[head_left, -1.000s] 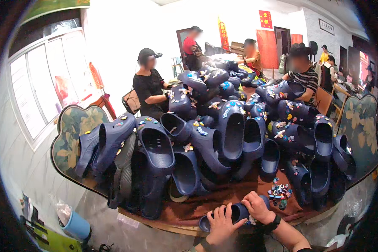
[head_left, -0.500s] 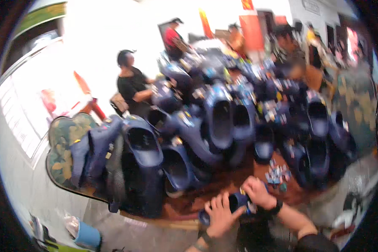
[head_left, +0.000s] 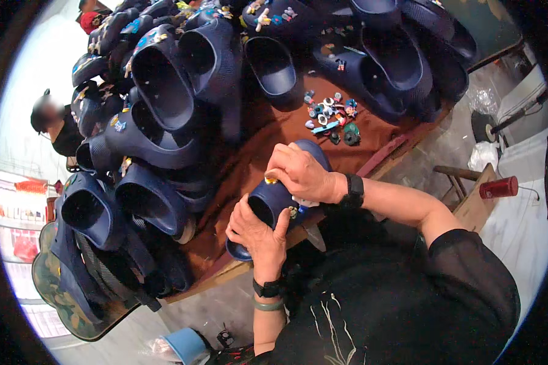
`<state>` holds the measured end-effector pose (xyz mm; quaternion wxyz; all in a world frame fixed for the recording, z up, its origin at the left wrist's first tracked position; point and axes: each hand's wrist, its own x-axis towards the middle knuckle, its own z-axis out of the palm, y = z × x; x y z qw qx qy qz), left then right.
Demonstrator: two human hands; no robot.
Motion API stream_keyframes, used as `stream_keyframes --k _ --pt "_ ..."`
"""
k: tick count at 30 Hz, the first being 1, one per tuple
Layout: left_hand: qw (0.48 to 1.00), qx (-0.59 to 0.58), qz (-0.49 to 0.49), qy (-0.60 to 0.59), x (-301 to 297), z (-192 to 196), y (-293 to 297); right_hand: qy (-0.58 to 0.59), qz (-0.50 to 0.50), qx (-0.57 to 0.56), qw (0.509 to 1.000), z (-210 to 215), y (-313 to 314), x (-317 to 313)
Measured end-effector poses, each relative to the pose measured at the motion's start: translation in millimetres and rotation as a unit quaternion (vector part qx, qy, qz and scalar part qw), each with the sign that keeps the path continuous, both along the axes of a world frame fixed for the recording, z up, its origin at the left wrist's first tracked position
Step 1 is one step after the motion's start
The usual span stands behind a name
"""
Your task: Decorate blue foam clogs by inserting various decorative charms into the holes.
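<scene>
A navy clog (head_left: 315, 153) lies slantwise at the table's front edge, its foot opening facing up. My left hand (head_left: 259, 236) grips it around the foot opening, thumb on one side and fingers on the other. Over the clog's upper, my right hand (head_left: 304, 173) is closed in a pinch, with a small yellow charm (head_left: 270, 180) at the fingertips against the upper. A white-and-blue charm (head_left: 303, 203) shows on the upper beside my right hand. Part of the upper is hidden under that hand. Several loose small charms (head_left: 326, 115) lie just beyond the clog.
Navy clogs (head_left: 164, 91) with charms are heaped over the far and left parts of the table, which bears a red-brown cloth (head_left: 249, 158). A blue bin (head_left: 187, 345) stands on the floor at lower left. A wooden stool (head_left: 469, 207) is at right, a person (head_left: 61, 131) at far left.
The view has tilted down and closer to my hands. My left hand still holds the clog, and my right hand still works on its upper.
</scene>
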<state>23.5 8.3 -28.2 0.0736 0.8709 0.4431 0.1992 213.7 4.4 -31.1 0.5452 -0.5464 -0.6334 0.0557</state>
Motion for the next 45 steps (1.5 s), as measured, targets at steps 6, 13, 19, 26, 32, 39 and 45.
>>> stream_keyframes --k 6,13,19,26,32,39,45 --pt "0.999 -0.05 0.018 -0.007 -8 0 -2 0.012 0.056 -0.078 0.995 2 6 5" --pt "0.998 -0.058 0.013 0.007 -7 3 3 -0.117 0.18 -0.093 0.972 16 10 35" --pt "0.999 -0.036 0.008 0.005 -4 -1 5 -0.181 0.068 -0.011 0.981 1 23 10" --pt "1.0 -0.023 0.008 -0.002 -3 2 3 -0.125 0.074 -0.076 0.986 5 31 11" --pt "0.999 -0.035 0.002 -0.017 0 5 2 -0.132 0.107 -0.166 0.971 11 38 17" --pt "0.999 -0.036 0.008 -0.018 -2 4 2 -0.146 0.121 -0.254 0.949 21 49 18" --pt "0.999 -0.045 -0.017 -0.014 -5 6 3 -0.081 0.146 -0.228 0.959 7 60 31"
